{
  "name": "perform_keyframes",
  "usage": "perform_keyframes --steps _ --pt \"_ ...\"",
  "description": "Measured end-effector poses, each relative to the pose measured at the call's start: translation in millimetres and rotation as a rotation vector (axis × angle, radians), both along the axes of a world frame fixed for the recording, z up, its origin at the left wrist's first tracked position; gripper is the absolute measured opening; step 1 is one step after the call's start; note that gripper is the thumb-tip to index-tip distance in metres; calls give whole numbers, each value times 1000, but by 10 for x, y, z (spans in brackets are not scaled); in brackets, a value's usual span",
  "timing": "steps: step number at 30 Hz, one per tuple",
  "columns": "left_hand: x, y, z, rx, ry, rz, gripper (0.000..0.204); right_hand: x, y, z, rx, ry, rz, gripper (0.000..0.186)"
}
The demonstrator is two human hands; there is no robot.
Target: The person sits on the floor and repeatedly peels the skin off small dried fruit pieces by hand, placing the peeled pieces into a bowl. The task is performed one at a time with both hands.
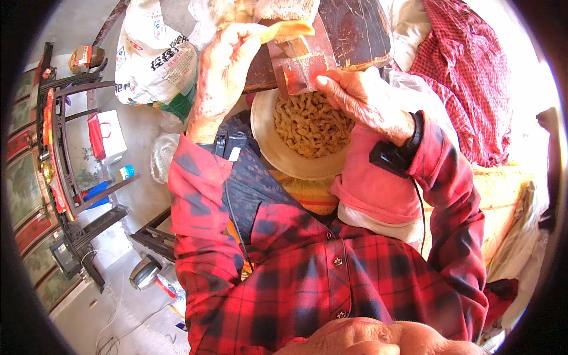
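My left hand is closed in a pinch on a curved yellow-orange strip, whose exact kind I cannot make out. The strip lies over a reddish-brown flat board with a worn light patch and a metal-looking part in its middle. My right hand grips the near right edge of this board, thumb on top. Below both hands, a wide pale basin holds many small brown, finger-like pieces. The board's near end reaches over the basin's far rim.
Behind the basin stands a dark worn wooden tabletop. A white printed sack is at the far left, and a red checked cloth at the right. On the left floor are a white box and a metal kettle.
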State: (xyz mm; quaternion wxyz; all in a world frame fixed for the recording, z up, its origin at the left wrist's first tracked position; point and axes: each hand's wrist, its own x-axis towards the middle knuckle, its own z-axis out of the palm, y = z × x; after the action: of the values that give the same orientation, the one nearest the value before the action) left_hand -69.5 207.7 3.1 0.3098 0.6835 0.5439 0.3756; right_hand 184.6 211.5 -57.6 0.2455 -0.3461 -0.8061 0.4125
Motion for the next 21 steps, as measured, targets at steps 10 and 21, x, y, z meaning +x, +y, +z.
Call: perform_keyframes --steps 10,21 --pt "-47 677 -72 -1 -26 78 22 39 -58 132 -151 280 95 30" --pt "-594 1167 -490 137 401 590 19 81 -56 91 -164 349 134 23"
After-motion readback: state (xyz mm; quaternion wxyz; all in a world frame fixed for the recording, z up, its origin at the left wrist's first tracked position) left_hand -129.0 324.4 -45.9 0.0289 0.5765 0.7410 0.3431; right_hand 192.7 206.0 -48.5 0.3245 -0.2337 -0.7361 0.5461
